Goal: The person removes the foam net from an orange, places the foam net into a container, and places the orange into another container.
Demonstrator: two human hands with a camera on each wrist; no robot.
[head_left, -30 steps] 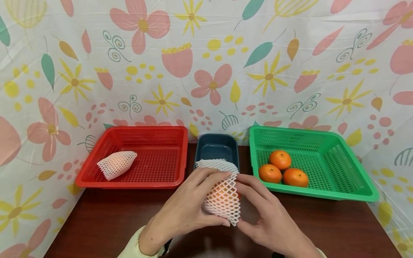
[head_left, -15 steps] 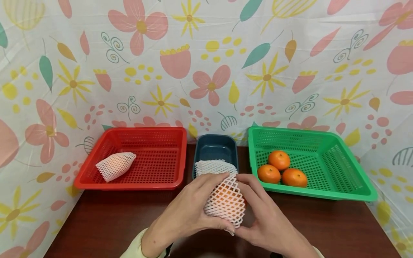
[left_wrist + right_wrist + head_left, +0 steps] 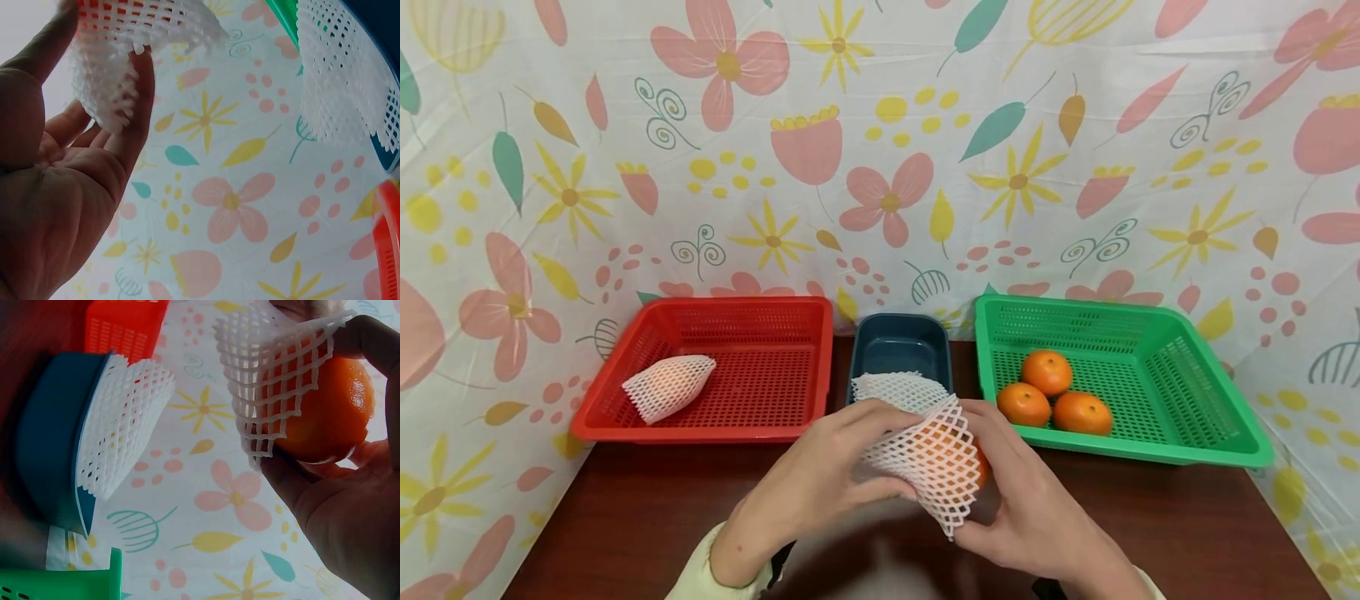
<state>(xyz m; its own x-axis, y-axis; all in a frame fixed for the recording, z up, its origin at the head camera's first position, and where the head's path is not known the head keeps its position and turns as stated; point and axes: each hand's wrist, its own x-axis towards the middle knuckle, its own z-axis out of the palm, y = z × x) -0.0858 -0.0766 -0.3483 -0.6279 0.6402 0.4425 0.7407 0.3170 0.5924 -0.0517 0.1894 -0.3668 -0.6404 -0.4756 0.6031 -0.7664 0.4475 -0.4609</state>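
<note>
Between both hands, above the near part of the table, is an orange (image 3: 340, 419) partly inside a white foam fruit net (image 3: 936, 467). My left hand (image 3: 820, 479) holds the net's left end between thumb and fingers; in the left wrist view that end (image 3: 103, 81) lies against the fingers. My right hand (image 3: 1037, 504) grips the orange from the right, its fingers and thumb reaching the net's open edge. In the right wrist view the orange's right side is bare, while mesh covers its left side. The hands partly hide fruit and net in the head view.
A red basket (image 3: 775, 429) at left holds a netted fruit (image 3: 672, 387). The dark blue tray (image 3: 898, 329) in the middle has another foam net (image 3: 898, 387) over its near edge. The green basket (image 3: 1180, 392) at right holds three oranges (image 3: 1048, 372). A patterned cloth stands behind.
The orange and net have shifted slightly right, with the right hand. The left hand has drawn a little left along the net, and more of the net's left end shows between the fingers.
</note>
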